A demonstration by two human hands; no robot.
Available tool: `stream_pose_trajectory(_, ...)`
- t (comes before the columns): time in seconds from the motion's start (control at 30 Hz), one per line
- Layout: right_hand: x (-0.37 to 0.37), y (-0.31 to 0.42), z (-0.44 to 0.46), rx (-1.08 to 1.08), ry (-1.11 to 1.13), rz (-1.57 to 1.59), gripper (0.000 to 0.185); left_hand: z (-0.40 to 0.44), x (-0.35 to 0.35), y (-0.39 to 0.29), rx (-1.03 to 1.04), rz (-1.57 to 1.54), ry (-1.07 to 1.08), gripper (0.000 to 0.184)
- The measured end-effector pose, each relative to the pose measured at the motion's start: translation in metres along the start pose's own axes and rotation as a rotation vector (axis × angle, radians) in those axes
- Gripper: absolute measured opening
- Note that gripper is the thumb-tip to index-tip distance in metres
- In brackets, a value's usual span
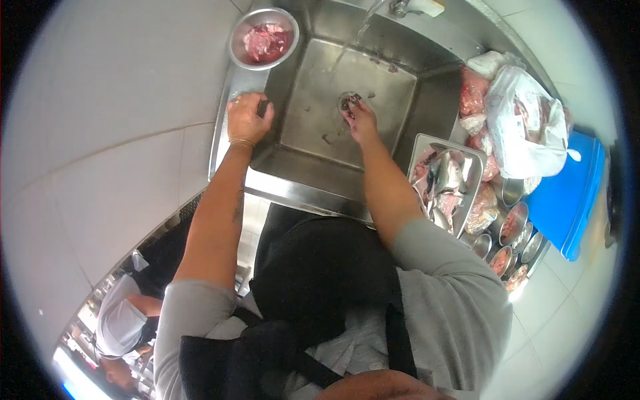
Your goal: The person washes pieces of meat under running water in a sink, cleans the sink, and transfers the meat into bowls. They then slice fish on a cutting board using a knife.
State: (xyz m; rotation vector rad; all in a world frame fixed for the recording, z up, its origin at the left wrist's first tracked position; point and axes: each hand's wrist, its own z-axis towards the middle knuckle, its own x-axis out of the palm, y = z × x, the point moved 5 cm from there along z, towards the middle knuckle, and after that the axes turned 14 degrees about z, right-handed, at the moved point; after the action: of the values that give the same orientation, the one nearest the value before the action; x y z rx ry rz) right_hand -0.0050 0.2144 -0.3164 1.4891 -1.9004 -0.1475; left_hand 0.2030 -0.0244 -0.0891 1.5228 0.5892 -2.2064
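Observation:
My left hand rests on the left rim of the steel sink, its thumb apart from the bent fingers. A dark patch shows between thumb and fingers; I cannot tell if it is a shadow or a scrap. Down in the sink, my right hand is at the round drain, its fingertips closed on dark scraps. A few more dark bits lie on the sink floor around it. Water runs from the tap into the back of the sink.
A steel bowl of red meat stands at the sink's back left corner. On the right are a tray of fish pieces, bagged meat, a white plastic bag, several small bowls and a blue container. Another person is at lower left.

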Motion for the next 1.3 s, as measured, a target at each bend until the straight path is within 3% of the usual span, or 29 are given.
stream_pose_trajectory(0.07, 0.035, 0.025, -0.035, 0.061, 0.354, -0.051, 0.026, 0.002, -0.004, -0.003, -0.049, 0.018, 0.099, 0.018)
stream_pose_trajectory(0.1, 0.048, 0.04, -0.058, 0.047, 0.373, -0.049, 0.026, -0.001, -0.005, -0.008, -0.045, 0.021, 0.076, 0.018)
stream_pose_trajectory(0.17, 0.093, 0.074, -0.105, 0.062, 0.5, -0.072, 0.029, 0.006, 0.018, -0.008, -0.403, -0.31, 0.325, 0.019)
stream_pose_trajectory(0.2, 0.11, 0.092, -0.12, 0.039, 0.51, -0.067, 0.029, 0.017, 0.013, -0.028, -0.438, -0.556, 0.323, 0.024)
stream_pose_trajectory(0.27, 0.131, 0.116, -0.152, 0.05, 0.658, -0.2, 0.031, 0.047, 0.008, -0.073, -0.354, -0.707, 0.307, 0.025)
stream_pose_trajectory(0.33, 0.147, 0.135, -0.168, 0.032, 0.69, -0.191, 0.032, 0.084, -0.009, -0.113, -0.265, -0.864, 0.292, 0.026)
stream_pose_trajectory(0.4, 0.161, 0.156, -0.178, 0.026, 0.733, -0.192, 0.033, 0.104, -0.019, -0.145, -0.589, -1.491, 0.696, 0.032)
stream_pose_trajectory(0.43, 0.167, 0.164, -0.182, 0.04, 0.751, -0.24, 0.033, 0.113, -0.019, -0.15, -0.578, -1.498, 0.692, 0.032)
stream_pose_trajectory(0.5, 0.177, 0.178, -0.184, 0.039, 0.77, -0.282, 0.034, 0.137, -0.021, -0.157, -0.277, -1.292, 0.602, 0.036)
stream_pose_trajectory(0.53, 0.179, 0.184, -0.183, -0.016, 0.768, -0.357, 0.035, 0.145, -0.015, -0.158, -0.262, -1.292, 0.604, 0.036)
stream_pose_trajectory(0.63, 0.176, 0.196, -0.178, -0.095, 0.71, -0.356, 0.036, 0.159, -0.013, -0.157, -0.306, -1.539, 0.595, 0.032)
stream_pose_trajectory(0.73, 0.167, 0.207, -0.175, -0.099, 0.679, -0.223, 0.037, 0.17, -0.03, -0.158, -0.443, -1.751, 0.622, 0.014)
stream_pose_trajectory(0.9, 0.16, 0.213, -0.182, -0.09, 0.722, -0.103, 0.038, 0.184, -0.026, -0.16, -0.36, -1.691, 0.682, 0.024)
stream_pose_trajectory(0.97, 0.154, 0.213, -0.176, -0.183, 0.656, -0.207, 0.034, 0.189, -0.023, -0.164, -0.359, -1.65, 0.692, 0.026)
stream_pose_trajectory(1.07, 0.141, 0.217, -0.16, -0.204, 0.555, -0.308, 0.027, 0.201, -0.018, -0.174, -0.044, -1.202, 0.595, 0.027)
stream_pose_trajectory(1.1, 0.137, 0.216, -0.158, -0.186, 0.537, -0.304, 0.027, 0.203, -0.021, -0.179, -0.057, -1.204, 0.618, 0.027)
stream_pose_trajectory(1.17, 0.134, 0.221, -0.159, -0.273, 0.459, -0.495, 0.024, 0.212, -0.025, -0.187, 0.119, -0.831, 0.54, 0.026)
stream_pose_trajectory(1.3, 0.124, 0.208, -0.143, -0.282, 0.437, -0.641, 0.023, 0.213, 0.011, -0.187, 0.139, -0.723, 0.529, 0.032)
